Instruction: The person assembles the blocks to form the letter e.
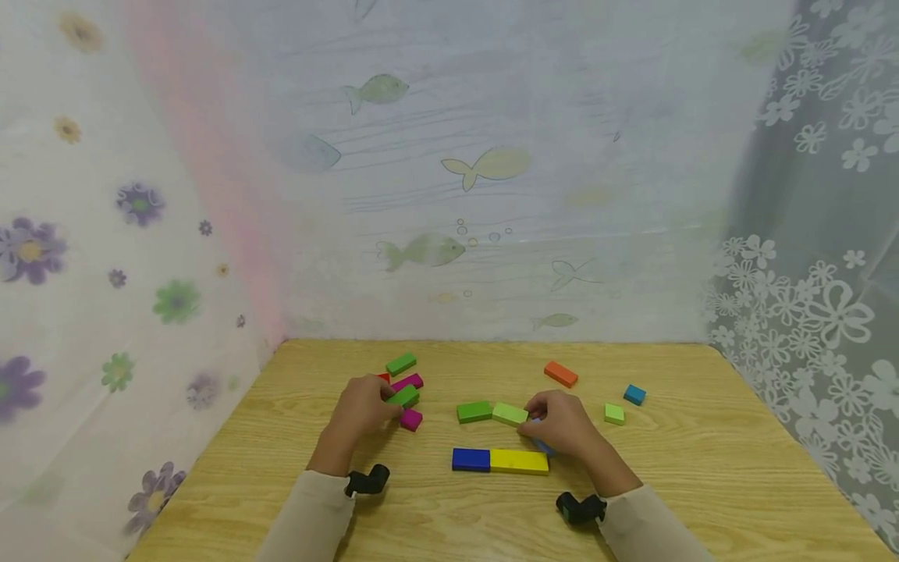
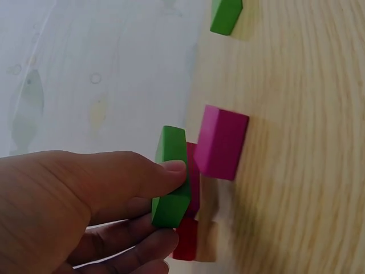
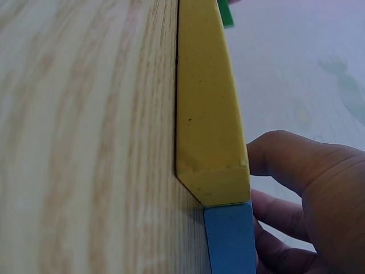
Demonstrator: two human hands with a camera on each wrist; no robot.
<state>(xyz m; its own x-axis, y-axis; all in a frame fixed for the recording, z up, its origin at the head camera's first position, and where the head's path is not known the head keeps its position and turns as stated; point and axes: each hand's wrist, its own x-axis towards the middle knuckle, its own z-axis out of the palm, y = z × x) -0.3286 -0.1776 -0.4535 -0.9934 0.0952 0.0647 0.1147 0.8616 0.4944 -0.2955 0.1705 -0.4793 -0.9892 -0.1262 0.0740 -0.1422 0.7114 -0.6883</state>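
My left hand [image 1: 361, 406] pinches a green block [image 2: 171, 177] between thumb and fingers, close over the pile at the left. Beside it lie a short magenta block [image 1: 411, 420], a longer magenta block [image 1: 414, 381] and a red block [image 2: 185, 240]. At the right end of a light green block [image 1: 509, 414], my right hand [image 1: 562, 425] has its thumb and forefinger on either side. A darker green block [image 1: 474, 412] lies end to end with that one. Nearer me, a dark blue block [image 1: 470, 460] meets a yellow block [image 1: 518, 461]. A light blue block [image 3: 231, 240], partly hidden under my right hand, touches the yellow end.
Behind the left pile lies another green block [image 1: 401, 363]. On the right are an orange block [image 1: 560, 374], a short light green block [image 1: 614, 414] and a short blue block [image 1: 635, 394]. A patterned curtain [image 1: 492, 297] hangs along the far edge of the wooden table [image 1: 702, 460].
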